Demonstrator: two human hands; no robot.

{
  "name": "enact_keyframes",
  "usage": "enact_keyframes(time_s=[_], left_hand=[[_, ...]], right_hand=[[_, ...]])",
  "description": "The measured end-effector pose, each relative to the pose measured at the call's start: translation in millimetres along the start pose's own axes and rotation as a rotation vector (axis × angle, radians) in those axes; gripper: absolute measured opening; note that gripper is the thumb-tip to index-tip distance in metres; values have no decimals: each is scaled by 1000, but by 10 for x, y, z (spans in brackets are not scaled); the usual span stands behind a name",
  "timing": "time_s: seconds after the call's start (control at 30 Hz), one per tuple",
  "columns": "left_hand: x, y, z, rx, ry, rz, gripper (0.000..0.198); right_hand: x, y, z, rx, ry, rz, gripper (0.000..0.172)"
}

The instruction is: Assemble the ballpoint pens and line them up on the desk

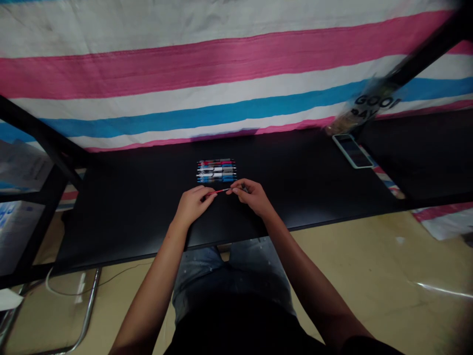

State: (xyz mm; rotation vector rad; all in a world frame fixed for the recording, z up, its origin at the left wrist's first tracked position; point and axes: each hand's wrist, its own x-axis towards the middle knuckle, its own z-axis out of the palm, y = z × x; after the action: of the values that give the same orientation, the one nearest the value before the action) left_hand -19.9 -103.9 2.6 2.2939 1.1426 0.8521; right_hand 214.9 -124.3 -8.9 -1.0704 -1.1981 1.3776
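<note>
A slim red pen lies crosswise between my two hands, just above or on the black table. My left hand is closed on its red end, thumb and fingers pinching it. The other end, which looks silvery and dark, is pinched by the fingertips of my right hand. Whether the pen is whole or in parts is too small to tell. Just beyond my hands lies a neat stack of several pens, side by side, in red, white, blue and dark colours.
A phone in a pale green case lies at the right, near a clear bag with black lettering. Striped cloth hangs behind the table. Black frame posts stand at both sides, with a white box at the left.
</note>
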Motion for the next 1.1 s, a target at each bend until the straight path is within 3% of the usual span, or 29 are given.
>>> enact_keyframes(time_s=[0.5,0.83,1.1], left_hand=[[1,37,-31,14,-43,2,23],[-18,7,-5,-18,-9,2,24],[-20,16,-3,1,-22,-5,21]], right_hand=[[-22,7,-15,-130,-18,-23,26],[-36,-27,7,-114,68,-5,27],[-27,-58,18,-247,41,-22,26]])
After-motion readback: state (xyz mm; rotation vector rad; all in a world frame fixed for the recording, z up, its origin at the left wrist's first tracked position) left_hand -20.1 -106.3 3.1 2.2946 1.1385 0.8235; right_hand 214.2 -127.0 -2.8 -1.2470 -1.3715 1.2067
